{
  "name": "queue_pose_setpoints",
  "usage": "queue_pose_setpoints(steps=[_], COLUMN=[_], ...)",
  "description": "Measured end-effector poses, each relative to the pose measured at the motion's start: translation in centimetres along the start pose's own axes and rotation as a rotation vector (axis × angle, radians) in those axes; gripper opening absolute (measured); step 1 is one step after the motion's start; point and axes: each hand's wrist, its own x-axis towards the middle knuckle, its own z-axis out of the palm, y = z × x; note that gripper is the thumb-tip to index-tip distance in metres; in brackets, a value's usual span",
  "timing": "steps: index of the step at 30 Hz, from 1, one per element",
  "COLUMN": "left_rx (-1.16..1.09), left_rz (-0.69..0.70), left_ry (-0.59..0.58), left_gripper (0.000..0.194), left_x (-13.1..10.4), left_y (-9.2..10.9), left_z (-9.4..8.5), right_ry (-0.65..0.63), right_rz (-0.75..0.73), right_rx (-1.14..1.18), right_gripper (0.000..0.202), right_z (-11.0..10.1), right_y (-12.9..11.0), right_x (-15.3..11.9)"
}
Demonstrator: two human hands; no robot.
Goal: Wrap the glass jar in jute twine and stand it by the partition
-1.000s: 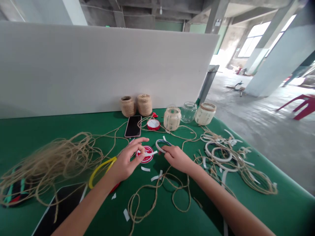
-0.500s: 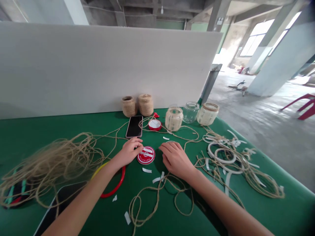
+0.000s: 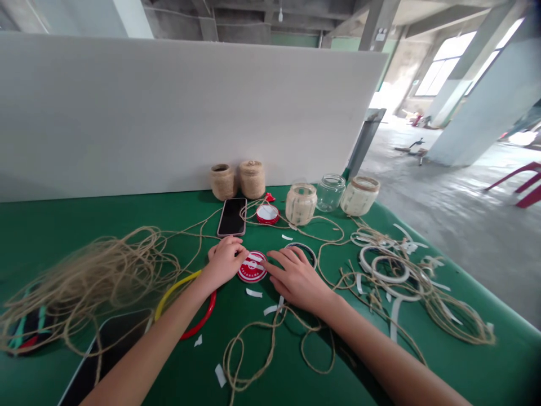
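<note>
A round red and white lid (image 3: pixel 252 273) lies on the green table, with white tape strips across its top. My left hand (image 3: pixel 227 258) is at the lid's left edge, thumb and fingers pinched together; whatever is between them is too small to make out. From the right, my right hand (image 3: pixel 295 276) reaches to the lid's right edge, fingers apart and index finger touching it, holding nothing. Behind my right hand a white tape roll (image 3: pixel 310 252) is partly covered. A loose white tape piece (image 3: pixel 254 293) lies just in front of the lid.
Tangled twine (image 3: pixel 114 270) spreads at the left, beside a yellow and red ring (image 3: pixel 205 322). A phone (image 3: pixel 232 216), an upturned lid (image 3: pixel 267 213), twine-wrapped jars (image 3: pixel 252 181) and a clear jar (image 3: pixel 330 194) stand or lie behind. Tape rolls (image 3: pixel 384 265) and twine lie right.
My right hand has moved left to the lid, its fingers spreading, and more of the tape roll behind it shows. My left hand stays at the lid's left edge.
</note>
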Motion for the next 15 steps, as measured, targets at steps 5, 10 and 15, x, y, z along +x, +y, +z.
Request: queue_pose_setpoints(steps=[5,10,15], left_rx=[0.02,0.034,0.039], left_rz=[0.005,0.002,-0.006], left_ry=[0.016,0.03,0.034], left_gripper=[0.022,0.021,0.023], left_x=[-0.15,-0.11,-0.06], left_y=[0.39,0.5,0.47], left_z=[0.03,0.09,0.22], right_ry=[-0.016,-0.025,-0.043], right_rz=[0.016,0.024,0.029], right_rx=[-0.005,0.003,-0.002], right_gripper=[0.033,0.033,0.032], right_z=[-0.01,0.19,0.32], right_y=[-0.06,0.05,0.12], right_x=[0.0,-0.09,-0.11])
